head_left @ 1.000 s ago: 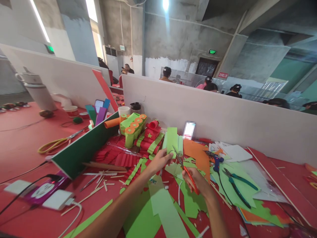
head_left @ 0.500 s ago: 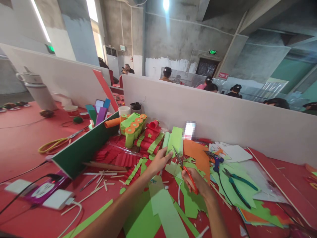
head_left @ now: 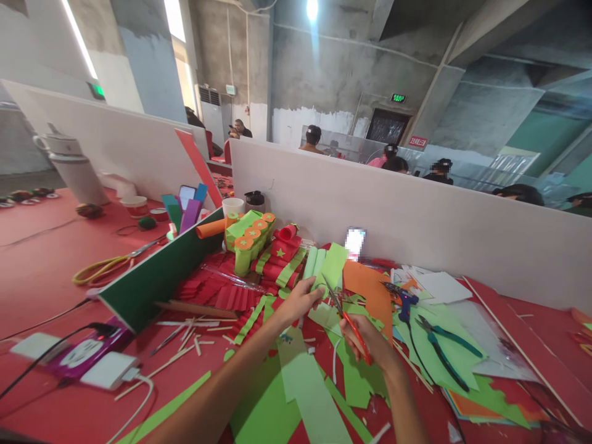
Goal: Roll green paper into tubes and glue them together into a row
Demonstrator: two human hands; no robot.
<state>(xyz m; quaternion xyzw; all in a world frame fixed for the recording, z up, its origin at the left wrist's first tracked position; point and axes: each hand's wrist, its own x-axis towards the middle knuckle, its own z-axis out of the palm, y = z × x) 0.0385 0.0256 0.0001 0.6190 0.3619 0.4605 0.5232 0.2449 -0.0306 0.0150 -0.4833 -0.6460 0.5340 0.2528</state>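
Observation:
My left hand (head_left: 301,301) pinches a piece of light green paper (head_left: 333,264) by its near edge. In my right hand (head_left: 370,342) is a pair of scissors (head_left: 355,333) with red-orange handles, its blades at the paper's lower edge. Whether the blades are fully closed is too small to tell. Just behind my left hand lie pale green paper rolls (head_left: 313,262). To their left stands a red paper model (head_left: 281,256) with green strips and a star, beside a green-and-orange one (head_left: 252,237). Green paper sheets (head_left: 305,376) lie under my forearms.
A glue gun (head_left: 404,299) and teal-handled pliers (head_left: 444,351) lie on the right. On the left are a green board (head_left: 152,271), yellow-handled scissors (head_left: 106,266), a purple power strip (head_left: 87,354) and loose wooden sticks. A white partition (head_left: 407,222) closes the back; people sit beyond it.
The green paper in my left hand has turned, its upper end leaning to the right, and more of the pale rolls behind it shows. Both hands stay almost in place.

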